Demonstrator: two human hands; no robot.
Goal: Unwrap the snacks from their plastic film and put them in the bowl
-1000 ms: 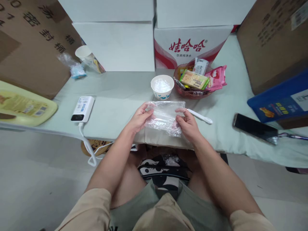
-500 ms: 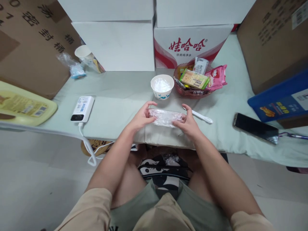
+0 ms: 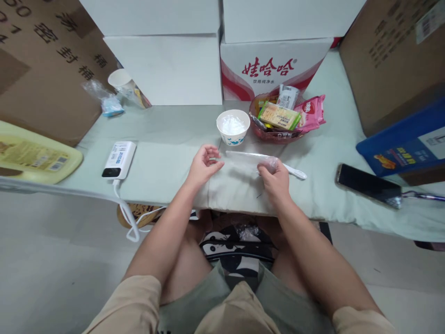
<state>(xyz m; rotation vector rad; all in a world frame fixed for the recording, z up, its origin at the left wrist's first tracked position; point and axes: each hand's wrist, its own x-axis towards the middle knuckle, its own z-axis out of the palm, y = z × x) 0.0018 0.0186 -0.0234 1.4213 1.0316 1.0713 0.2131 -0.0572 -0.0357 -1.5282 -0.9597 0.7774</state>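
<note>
My right hand (image 3: 276, 180) pinches one end of a clear plastic bag (image 3: 245, 160), held just above the cloth-covered table. The bag stretches out flat and thin toward my left hand (image 3: 207, 166). My left hand is apart from it, with curled fingers and a gap between thumb and fingertips. Behind the bag stands a white paper bowl (image 3: 233, 139) with blue marks and crumpled clear plastic inside. A slim white plastic utensil (image 3: 295, 172) lies at my right hand, partly hidden by it.
A reddish basket (image 3: 274, 136) of wrapped snacks sits right of the bowl. White boxes (image 3: 163, 69) line the back. On the left lie a power bank (image 3: 119, 160) with its cable and a yellow bottle (image 3: 38, 153); on the right, a phone (image 3: 368, 184) and blue package (image 3: 399, 148).
My left hand has let go of the plastic and moved slightly left. The bag, bunched between both hands before, now hangs extended from my right hand alone.
</note>
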